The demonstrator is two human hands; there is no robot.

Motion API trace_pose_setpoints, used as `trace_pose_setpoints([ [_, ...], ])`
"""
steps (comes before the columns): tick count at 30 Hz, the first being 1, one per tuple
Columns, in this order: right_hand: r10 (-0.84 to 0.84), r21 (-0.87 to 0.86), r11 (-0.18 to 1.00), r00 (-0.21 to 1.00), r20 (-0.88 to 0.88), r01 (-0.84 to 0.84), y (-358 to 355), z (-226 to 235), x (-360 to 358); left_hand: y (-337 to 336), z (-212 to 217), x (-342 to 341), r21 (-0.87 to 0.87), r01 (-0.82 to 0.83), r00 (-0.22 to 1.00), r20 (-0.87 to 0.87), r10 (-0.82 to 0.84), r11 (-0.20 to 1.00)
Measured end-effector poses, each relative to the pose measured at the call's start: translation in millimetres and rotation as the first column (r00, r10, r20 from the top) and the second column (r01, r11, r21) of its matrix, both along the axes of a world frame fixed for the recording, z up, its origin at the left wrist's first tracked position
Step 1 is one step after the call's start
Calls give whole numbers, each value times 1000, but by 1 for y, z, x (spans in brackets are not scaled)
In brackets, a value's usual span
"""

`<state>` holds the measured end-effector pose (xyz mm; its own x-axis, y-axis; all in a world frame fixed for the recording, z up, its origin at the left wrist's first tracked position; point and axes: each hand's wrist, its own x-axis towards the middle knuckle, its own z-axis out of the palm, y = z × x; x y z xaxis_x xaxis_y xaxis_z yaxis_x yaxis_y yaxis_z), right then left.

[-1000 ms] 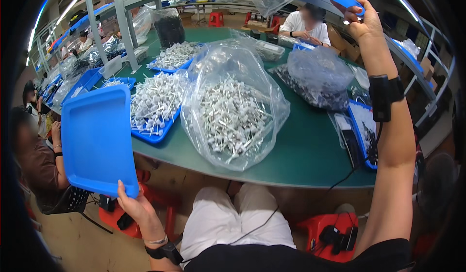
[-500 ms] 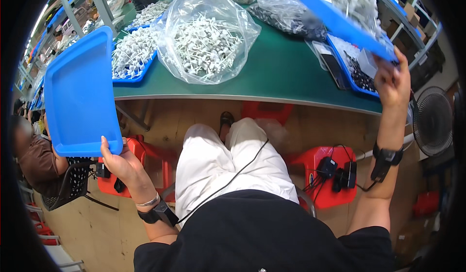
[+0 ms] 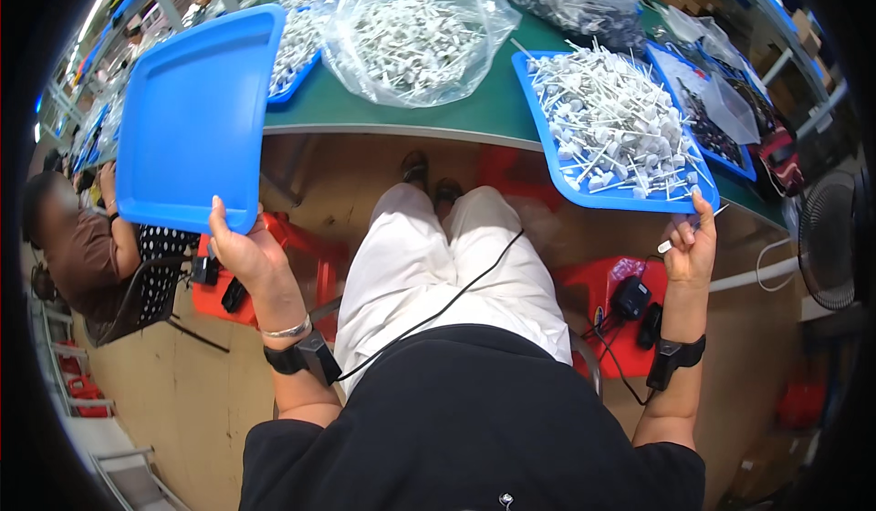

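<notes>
My left hand grips the near corner of a blue tray with nothing in it, held up and tilted to the left of my lap. The near edge of a second blue tray is pinched in my right hand. Small white parts with thin stems are heaped in that second tray, which sits at the table's front edge. One stemmed white part shows at the fingers of my right hand; whether they hold it I cannot tell.
On the green table stands a clear plastic bag full of similar white parts. Another blue tray of them is behind the raised tray. Dark parts lie in a tray at the right. A fan stands right; a person sits left.
My right hand has brought the loaded tray down and inward, from a raised, tilted hold to a flatter one at the table's edge. The left hand still holds its tray up.
</notes>
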<state>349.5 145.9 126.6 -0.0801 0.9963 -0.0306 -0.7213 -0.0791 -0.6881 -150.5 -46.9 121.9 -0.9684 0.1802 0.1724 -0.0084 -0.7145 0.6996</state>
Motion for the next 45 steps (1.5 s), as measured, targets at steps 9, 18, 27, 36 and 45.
trace_pose_setpoints([
  [9, 132, -132, 982, 990, -41, -136, 42, -53, -61, -21, -25, -27, -85, -172, 985, 3, 173, 981],
  [18, 195, -176, 973, 943, 269, -150, 45, -57, -82, -17, -53, -30, -70, -109, 988, 100, 116, 992],
  [27, -66, 8, 998, 891, 449, 69, 9, -65, -73, -19, -65, -29, -79, -64, 985, 153, 76, 995],
  [36, -428, 488, 872, 412, 804, -46, -15, -46, -92, 0, -60, -20, -61, -109, 984, 136, 116, 992],
  [45, -409, 495, 822, 312, 858, -281, -33, -28, -121, 42, -48, -37, -67, 5, 1000, 30, -3, 998],
])
